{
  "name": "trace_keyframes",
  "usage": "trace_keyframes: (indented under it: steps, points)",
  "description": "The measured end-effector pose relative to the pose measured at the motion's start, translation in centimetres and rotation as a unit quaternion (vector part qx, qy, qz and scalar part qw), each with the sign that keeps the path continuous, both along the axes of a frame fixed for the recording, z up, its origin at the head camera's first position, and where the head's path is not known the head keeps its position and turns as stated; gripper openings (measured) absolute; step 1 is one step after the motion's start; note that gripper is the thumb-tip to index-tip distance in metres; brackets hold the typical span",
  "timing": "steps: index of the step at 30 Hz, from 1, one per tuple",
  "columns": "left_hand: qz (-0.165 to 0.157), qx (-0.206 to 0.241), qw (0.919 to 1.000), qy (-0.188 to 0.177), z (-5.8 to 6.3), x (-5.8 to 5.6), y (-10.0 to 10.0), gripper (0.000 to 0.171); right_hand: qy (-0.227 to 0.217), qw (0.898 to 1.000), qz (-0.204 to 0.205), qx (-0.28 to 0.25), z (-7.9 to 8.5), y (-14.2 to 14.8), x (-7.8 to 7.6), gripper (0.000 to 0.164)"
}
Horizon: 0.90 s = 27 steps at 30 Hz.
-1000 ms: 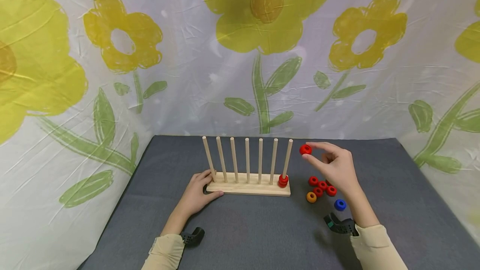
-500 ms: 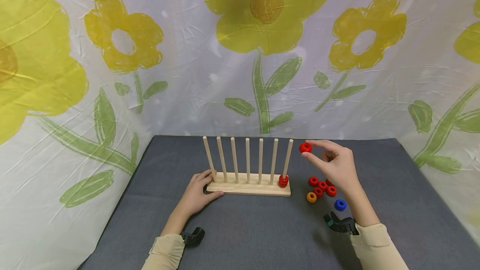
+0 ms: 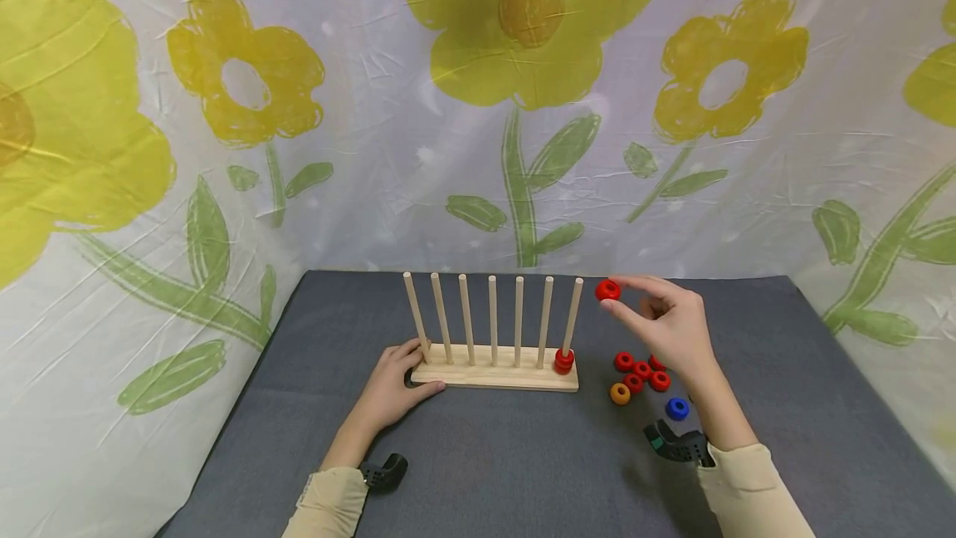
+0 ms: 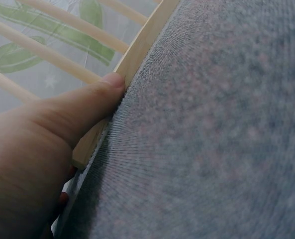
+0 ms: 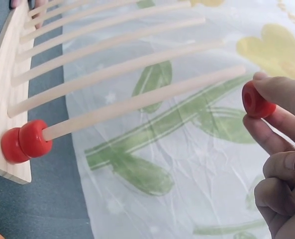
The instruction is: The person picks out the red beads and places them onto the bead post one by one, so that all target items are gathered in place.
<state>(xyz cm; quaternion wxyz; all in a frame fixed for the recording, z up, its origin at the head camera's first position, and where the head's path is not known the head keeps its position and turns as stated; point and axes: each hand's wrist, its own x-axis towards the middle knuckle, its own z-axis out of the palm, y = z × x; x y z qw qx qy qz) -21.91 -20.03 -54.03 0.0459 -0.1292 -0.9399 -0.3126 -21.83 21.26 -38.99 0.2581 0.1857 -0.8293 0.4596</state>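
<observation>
A wooden peg rack (image 3: 478,376) with several upright pegs stands on the table. My left hand (image 3: 392,384) grips its left end; in the left wrist view the thumb (image 4: 100,97) presses along the base's front edge. Two red beads (image 5: 28,141) are stacked at the bottom of the rightmost peg (image 3: 573,318). Between thumb and fingertips, my right hand (image 3: 668,326) pinches another red bead (image 3: 607,290), held in the air just right of that peg's top. The right wrist view shows this bead's hole (image 5: 248,99) facing toward the peg side.
Right of the rack lie several loose red beads (image 3: 642,369), an orange bead (image 3: 620,393) and a blue bead (image 3: 678,408). Dark grey cloth (image 3: 493,455) covers the table. Behind it hangs a white curtain (image 3: 358,189) with yellow flowers.
My right hand has risen slightly, lifting the pinched red bead a little higher beside the rightmost peg. The left hand and the rack have stayed in place.
</observation>
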Motion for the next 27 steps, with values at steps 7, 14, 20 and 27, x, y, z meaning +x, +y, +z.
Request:
trace_keyframes:
  steps: [7,14,20,27]
  points:
    - [0.000,0.001,1.0000,-0.001,0.06,0.07,-0.02,0.074,0.012,1.000,-0.006,0.006,0.20,-0.38,-0.08,0.035]
    - [0.000,0.003,1.0000,-0.002,-0.02,0.02,0.00,0.074,0.009,1.000,-0.001,-0.001,0.52,-0.55,-0.13,0.034]
    - [0.001,0.000,1.0000,0.000,-0.13,-0.01,-0.02,0.074,0.012,1.000,0.008,-0.008,0.82,-0.69,-0.16,0.032]
    - [0.002,-0.001,1.0000,0.001,-0.09,0.04,-0.03,0.074,0.013,1.000,0.008,-0.005,1.02,-0.90,-0.27,0.033]
